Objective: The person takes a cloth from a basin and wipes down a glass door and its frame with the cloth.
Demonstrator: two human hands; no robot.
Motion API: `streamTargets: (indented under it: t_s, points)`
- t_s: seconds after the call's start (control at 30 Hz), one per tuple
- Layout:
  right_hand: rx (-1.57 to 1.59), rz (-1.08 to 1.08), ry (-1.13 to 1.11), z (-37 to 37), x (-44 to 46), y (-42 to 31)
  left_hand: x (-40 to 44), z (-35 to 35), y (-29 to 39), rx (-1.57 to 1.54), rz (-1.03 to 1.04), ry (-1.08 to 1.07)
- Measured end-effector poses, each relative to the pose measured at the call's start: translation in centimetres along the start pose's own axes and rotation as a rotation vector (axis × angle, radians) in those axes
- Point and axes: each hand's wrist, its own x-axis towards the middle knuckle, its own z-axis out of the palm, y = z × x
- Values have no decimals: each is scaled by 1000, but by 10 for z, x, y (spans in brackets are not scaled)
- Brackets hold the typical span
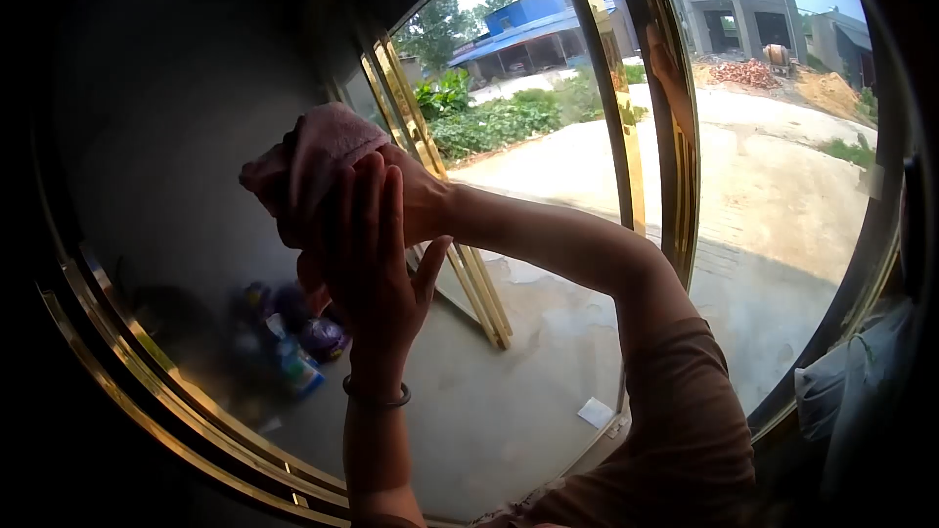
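A pinkish cloth (337, 137) is bunched at the upper left, with my right hand (423, 198) gripping it. My right arm reaches across from the lower right, and most of that hand's fingers are hidden by the cloth and my other hand. In front of it, my left hand (377, 259) is raised with fingers stretched upward and thumb out to the side. A dark bracelet (377, 395) circles its wrist. Whether the left palm touches the glass or the right hand cannot be made out.
Gold-coloured door frames (430, 152) stand around the glass. Purple and blue packages (298, 342) appear low on the left. A white piece of paper (595, 413) lies on the floor. Plastic bags (831, 391) hang at the right. Outside are plants, a bright yard and an unfinished building (734, 0).
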Motion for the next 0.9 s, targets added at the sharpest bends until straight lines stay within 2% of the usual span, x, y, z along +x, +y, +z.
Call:
streamTargets:
  t_s: [0.03, 0.07, 0.13, 0.17, 0.2, 0.23, 0.27, 0.3, 0.37, 0.43, 0.47, 0.5, 0.53, 0.6, 0.67, 0.7, 0.77, 0.8, 0.9]
  points:
    - [-58, 10, -1, -21, -2, 19, 6, 1, 5, 80, 13, 31]
    - [-175, 39, 36, -55, -8, 39, 9, -6, 11, 133, -16, -57]
    - [-356, 151, 301, -97, -50, 110, 6, -9, 9, 129, 4, -112]
    - [-701, 122, 327, -123, -75, 152, 0, -6, 4, 112, -19, -104]
    - [-568, 367, 399, -141, -104, 175, -5, -4, -1, 117, -29, -101]
    - [-290, 633, 523, -145, -131, 189, -8, -3, -3, 123, -45, -107]
    - [-48, 813, 659, -143, -147, 199, -9, -4, -3, 130, -56, -109]
    - [51, 865, 746, -130, -145, 197, -8, -6, 2, 172, -57, -139]
    - [-374, 764, 676, -93, -114, 178, -2, 6, -1, 129, -83, -6]
    - [-443, 573, 551, -45, -41, 68, 9, 13, 3, 85, -101, 122]
    - [-374, 411, 427, -31, -21, 18, 19, 13, 8, 46, -77, 173]
    - [-257, 291, 273, -9, -18, -11, 26, 8, 15, 84, -46, 134]
    - [-185, 216, 356, 36, -19, -15, 32, 6, 21, 124, -16, 97]
    - [-149, 80, 342, 49, -25, -3, 40, 12, 25, 86, 36, 51]
    - [-216, -45, 144, -23, -12, 25, 40, 14, 25, 173, 65, -7]
    - [-187, -17, 132, -60, -10, 39, 35, 15, 25, 113, 29, -9]
    - [-244, 85, 219, -95, -26, 113, 24, 13, 20, 108, 35, 0]
    - [-317, 133, 389, -112, -39, 144, 18, 12, 18, 120, 27, -16]
    - [-665, 377, 580, -143, -132, 175, 3, 9, 16, 92, -10, -39]
